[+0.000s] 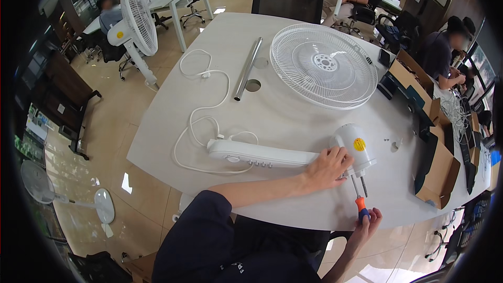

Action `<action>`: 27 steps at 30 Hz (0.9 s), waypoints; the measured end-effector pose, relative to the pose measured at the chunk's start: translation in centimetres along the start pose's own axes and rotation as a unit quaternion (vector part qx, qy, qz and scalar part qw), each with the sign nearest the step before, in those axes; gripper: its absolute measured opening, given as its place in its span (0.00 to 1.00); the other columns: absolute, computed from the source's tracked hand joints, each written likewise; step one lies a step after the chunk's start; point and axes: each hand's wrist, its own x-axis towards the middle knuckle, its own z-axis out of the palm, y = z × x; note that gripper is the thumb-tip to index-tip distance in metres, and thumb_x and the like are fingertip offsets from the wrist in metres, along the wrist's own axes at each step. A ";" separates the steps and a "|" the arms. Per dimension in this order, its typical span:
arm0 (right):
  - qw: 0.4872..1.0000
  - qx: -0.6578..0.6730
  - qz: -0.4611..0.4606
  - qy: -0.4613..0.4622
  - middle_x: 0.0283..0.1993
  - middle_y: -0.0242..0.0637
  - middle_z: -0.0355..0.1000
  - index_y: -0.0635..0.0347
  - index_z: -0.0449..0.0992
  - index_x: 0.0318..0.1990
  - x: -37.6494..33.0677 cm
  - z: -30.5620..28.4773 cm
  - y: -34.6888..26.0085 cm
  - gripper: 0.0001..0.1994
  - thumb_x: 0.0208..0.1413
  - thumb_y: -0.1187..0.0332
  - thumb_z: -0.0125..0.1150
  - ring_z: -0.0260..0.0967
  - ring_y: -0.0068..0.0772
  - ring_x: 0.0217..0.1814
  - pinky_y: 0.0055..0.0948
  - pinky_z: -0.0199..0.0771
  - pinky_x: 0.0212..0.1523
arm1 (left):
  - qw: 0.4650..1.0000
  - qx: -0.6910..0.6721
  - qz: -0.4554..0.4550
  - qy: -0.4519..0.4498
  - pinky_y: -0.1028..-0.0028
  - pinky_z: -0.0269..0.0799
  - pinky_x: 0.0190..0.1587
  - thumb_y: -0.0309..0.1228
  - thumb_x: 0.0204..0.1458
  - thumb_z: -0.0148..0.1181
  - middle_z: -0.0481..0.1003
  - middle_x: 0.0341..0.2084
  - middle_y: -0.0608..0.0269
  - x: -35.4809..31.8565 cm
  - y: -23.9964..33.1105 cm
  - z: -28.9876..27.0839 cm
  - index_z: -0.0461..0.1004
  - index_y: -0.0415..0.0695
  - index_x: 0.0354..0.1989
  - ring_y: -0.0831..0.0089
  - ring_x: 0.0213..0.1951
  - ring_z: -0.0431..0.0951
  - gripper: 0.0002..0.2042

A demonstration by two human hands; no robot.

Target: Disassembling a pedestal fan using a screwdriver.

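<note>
A screwdriver (359, 199) with an orange and blue handle is gripped in the right hand (368, 221), the fingers curled tight round the handle at the near edge of the white table (293, 120). Its shaft rises from the fingers to the underside of the fan motor (354, 149), a white housing marked with a yellow round sticker. Just left of those fingers, the left hand (328, 166) is laid over the joint where the motor meets the white fan body (262, 153); its fingers are pressed down on the housing, clasping it. The body is stretched away to the left of that hand, with small buttons along its near side. From its far end a white cord (201, 120) is looped across the table.

Beyond the fingers, a white round fan guard (324, 65) is laid flat, and to its left a metal tube (247, 68) lies lengthwise. To the right of the hands, open cardboard boxes (437, 173) are stood along the table edge; what is inside them cannot be made out. Far off to the left, an assembled white fan (137, 23) stands on the floor.
</note>
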 end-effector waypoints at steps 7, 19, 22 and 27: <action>0.994 0.026 0.100 -0.034 0.44 0.32 0.67 0.57 0.66 0.58 -0.1 -1.0 -1.4 0.17 0.68 0.59 0.54 0.62 0.17 0.29 0.18 0.58 0.25 | 1.000 0.007 0.000 -0.015 0.71 0.69 0.37 0.55 0.45 0.69 0.68 0.40 0.61 0.0 0.1 0.0 0.68 0.45 0.46 0.68 0.43 0.68 0.29; 0.973 0.013 0.214 -0.080 0.44 0.36 0.67 0.59 0.63 0.63 -0.3 -2.0 -3.6 0.21 0.68 0.60 0.55 0.61 0.19 0.33 0.19 0.61 0.31 | 1.000 0.000 0.003 -0.004 0.71 0.69 0.35 0.54 0.44 0.70 0.68 0.40 0.60 0.0 0.0 0.2 0.68 0.45 0.46 0.67 0.43 0.69 0.30; 0.999 0.036 0.015 -0.030 0.37 0.33 0.67 0.58 0.63 0.62 -0.5 -1.1 -1.9 0.20 0.70 0.57 0.52 0.60 0.18 0.28 0.19 0.60 0.29 | 1.000 -0.002 -0.001 -0.001 0.70 0.69 0.35 0.53 0.44 0.70 0.68 0.41 0.60 0.0 0.0 0.1 0.68 0.45 0.46 0.67 0.43 0.69 0.29; 0.973 0.143 0.134 -0.123 0.36 0.33 0.65 0.60 0.62 0.61 -1.1 -1.4 -2.5 0.18 0.71 0.59 0.50 0.63 0.21 0.26 0.23 0.64 0.27 | 1.000 -0.008 -0.005 -0.008 0.69 0.70 0.35 0.53 0.44 0.71 0.68 0.41 0.59 0.0 0.0 0.2 0.69 0.45 0.47 0.66 0.43 0.69 0.30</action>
